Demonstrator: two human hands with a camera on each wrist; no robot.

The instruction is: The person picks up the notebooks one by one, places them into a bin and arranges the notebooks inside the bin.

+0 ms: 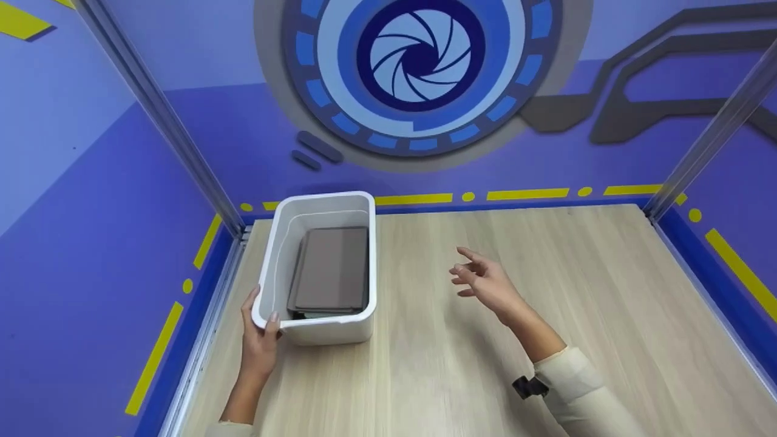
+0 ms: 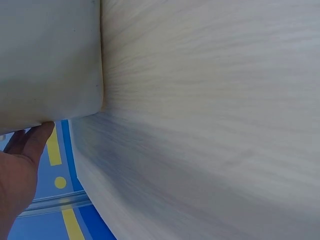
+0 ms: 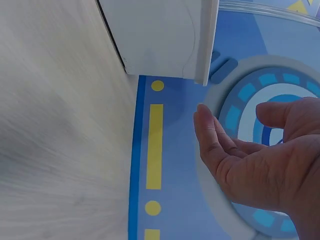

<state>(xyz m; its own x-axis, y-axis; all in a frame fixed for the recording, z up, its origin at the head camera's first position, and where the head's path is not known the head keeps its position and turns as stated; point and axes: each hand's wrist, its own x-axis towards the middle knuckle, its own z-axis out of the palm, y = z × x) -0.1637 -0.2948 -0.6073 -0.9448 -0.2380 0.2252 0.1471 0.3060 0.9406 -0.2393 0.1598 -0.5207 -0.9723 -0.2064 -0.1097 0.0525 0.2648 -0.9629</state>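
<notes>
A white plastic bin [image 1: 328, 334] stands upright on the left part of the wooden table. Inside it lie flat grey-brown rectangular pieces [image 1: 334, 267], stacked; what lies under them is mostly hidden. My left hand [image 1: 260, 343] grips the bin's near left corner, thumb over the rim and fingers on the outer side. In the left wrist view, the fingers of that hand [image 2: 22, 165] touch the bin's wall [image 2: 50, 65]. To the right of the bin, my right hand [image 1: 485, 282] hovers above the table, holding nothing, its fingers loosely bent and apart from the bin.
The wooden table [image 1: 425, 364] ends at a blue printed back wall [image 1: 425, 176] with a round emblem. Side walls with metal corner posts [image 1: 164, 115] stand left and right. A black strap piece [image 1: 530, 387] sits at the right sleeve.
</notes>
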